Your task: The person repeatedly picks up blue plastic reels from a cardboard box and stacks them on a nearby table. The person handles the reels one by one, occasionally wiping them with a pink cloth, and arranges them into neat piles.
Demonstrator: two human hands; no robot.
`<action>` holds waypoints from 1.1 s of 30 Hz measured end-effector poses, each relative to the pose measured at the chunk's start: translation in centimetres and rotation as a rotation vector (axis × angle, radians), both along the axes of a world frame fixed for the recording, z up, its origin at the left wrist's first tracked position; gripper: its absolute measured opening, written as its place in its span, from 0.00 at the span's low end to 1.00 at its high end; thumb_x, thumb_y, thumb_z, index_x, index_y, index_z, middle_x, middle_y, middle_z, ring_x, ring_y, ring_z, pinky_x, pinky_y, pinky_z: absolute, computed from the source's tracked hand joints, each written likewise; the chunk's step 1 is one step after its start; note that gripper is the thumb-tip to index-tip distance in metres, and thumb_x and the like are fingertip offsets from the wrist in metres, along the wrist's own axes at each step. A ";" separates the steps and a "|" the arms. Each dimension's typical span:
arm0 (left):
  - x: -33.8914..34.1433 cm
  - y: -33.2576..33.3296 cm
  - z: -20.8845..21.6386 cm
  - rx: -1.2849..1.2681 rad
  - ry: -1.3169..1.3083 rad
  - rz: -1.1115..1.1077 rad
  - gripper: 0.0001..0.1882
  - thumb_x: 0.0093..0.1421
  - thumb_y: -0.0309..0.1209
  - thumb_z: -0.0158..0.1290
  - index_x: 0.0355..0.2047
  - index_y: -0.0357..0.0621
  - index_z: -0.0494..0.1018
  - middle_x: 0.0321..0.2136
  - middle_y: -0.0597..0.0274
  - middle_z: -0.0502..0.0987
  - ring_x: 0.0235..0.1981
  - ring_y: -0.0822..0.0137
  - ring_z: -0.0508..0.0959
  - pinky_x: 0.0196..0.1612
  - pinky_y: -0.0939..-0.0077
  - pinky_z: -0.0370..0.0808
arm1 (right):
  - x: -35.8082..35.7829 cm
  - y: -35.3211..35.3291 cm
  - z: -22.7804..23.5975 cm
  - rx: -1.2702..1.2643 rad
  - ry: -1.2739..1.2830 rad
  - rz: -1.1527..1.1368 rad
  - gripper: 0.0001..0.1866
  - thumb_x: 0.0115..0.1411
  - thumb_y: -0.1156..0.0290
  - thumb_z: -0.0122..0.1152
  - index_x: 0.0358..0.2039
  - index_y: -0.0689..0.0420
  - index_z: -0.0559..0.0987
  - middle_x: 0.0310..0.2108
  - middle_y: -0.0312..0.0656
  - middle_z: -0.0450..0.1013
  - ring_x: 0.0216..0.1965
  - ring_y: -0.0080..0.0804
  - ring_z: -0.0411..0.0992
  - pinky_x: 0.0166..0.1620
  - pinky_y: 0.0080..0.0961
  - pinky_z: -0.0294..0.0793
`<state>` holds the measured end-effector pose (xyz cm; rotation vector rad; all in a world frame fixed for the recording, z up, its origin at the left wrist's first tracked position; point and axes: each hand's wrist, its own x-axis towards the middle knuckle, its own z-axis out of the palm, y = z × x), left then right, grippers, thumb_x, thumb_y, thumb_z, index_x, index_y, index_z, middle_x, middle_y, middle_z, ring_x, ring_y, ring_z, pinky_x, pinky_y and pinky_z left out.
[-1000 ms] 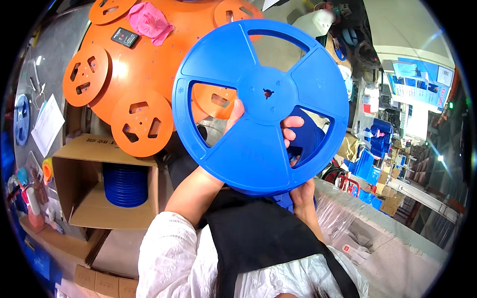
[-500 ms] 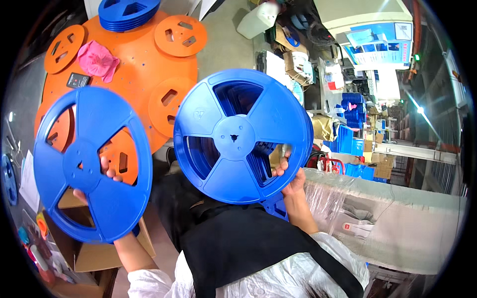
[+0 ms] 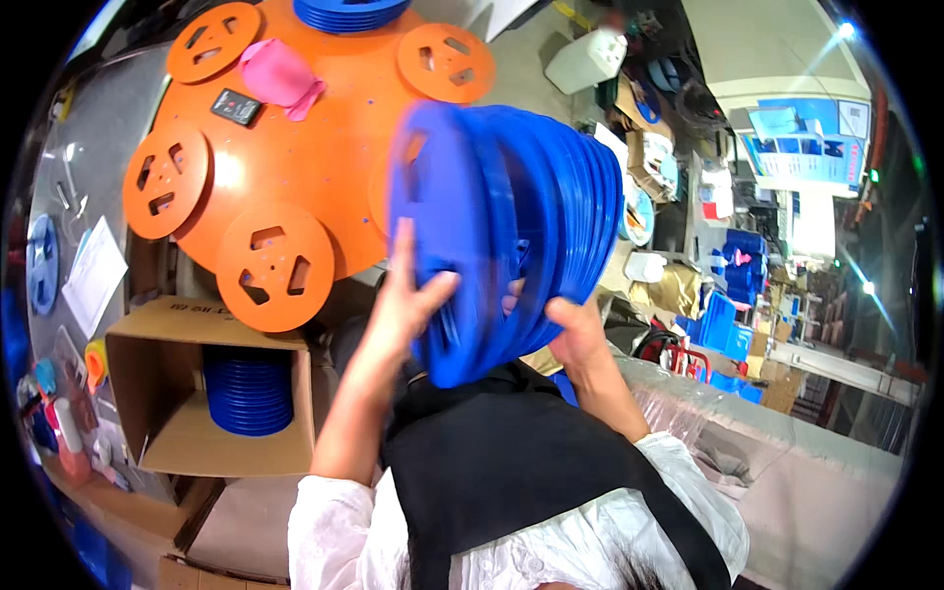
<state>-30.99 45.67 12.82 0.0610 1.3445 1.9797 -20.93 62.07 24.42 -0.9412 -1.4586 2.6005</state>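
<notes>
A thick stack of blue plastic reels [image 3: 580, 197] is held up in front of my body, turned so that its rims show side by side. My right hand [image 3: 582, 339] grips the stack from its lower right, the thumb on the rims and some fingers hidden among the reels. At the stack's left end, a slightly blurred blue reel [image 3: 442, 226] leans with its face toward the left. My left hand [image 3: 408, 300] has hold of this reel near its lower left, one finger stretched up along its face. Part of that grip is hidden.
An orange round table [image 3: 334, 147] bears several orange discs [image 3: 275, 265], a pink cap [image 3: 278, 77], a small black box [image 3: 236, 106] and more blue reels [image 3: 351, 14]. Below it, an open cardboard box [image 3: 211, 457] holds stacked blue reels [image 3: 248, 393]. A plastic-wrapped ledge [image 3: 787, 442] runs along the right.
My left hand has brought its separate reel rightward to the stack's left end. The stack has turned from facing me to showing its rims. The view has shifted, uncovering the cardboard box.
</notes>
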 end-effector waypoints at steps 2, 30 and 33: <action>1.5 2.1 -1.0 0.036 -0.045 0.010 0.49 0.52 0.21 0.59 0.68 0.49 0.41 0.52 0.49 0.67 0.52 0.61 0.70 0.52 0.68 0.70 | -1.4 -2.1 0.2 0.118 -0.013 0.073 0.34 0.49 0.68 0.68 0.53 0.67 0.65 0.44 0.52 0.74 0.44 0.41 0.75 0.50 0.38 0.74; -1.3 2.7 0.1 1.244 -0.571 -0.317 0.48 0.44 0.44 0.62 0.63 0.43 0.53 0.54 0.43 0.66 0.49 0.54 0.73 0.50 0.56 0.74 | 6.8 6.4 -3.3 0.015 -0.133 -0.421 0.20 0.58 0.65 0.56 0.49 0.63 0.73 0.47 0.44 0.74 0.47 0.38 0.72 0.53 0.36 0.70; -1.3 3.1 0.4 1.261 -0.584 -0.309 0.48 0.45 0.46 0.61 0.63 0.43 0.52 0.54 0.42 0.65 0.49 0.53 0.73 0.50 0.56 0.74 | 7.2 6.6 -3.6 0.017 -0.191 -0.450 0.20 0.58 0.65 0.56 0.49 0.63 0.73 0.46 0.45 0.74 0.47 0.39 0.72 0.52 0.38 0.71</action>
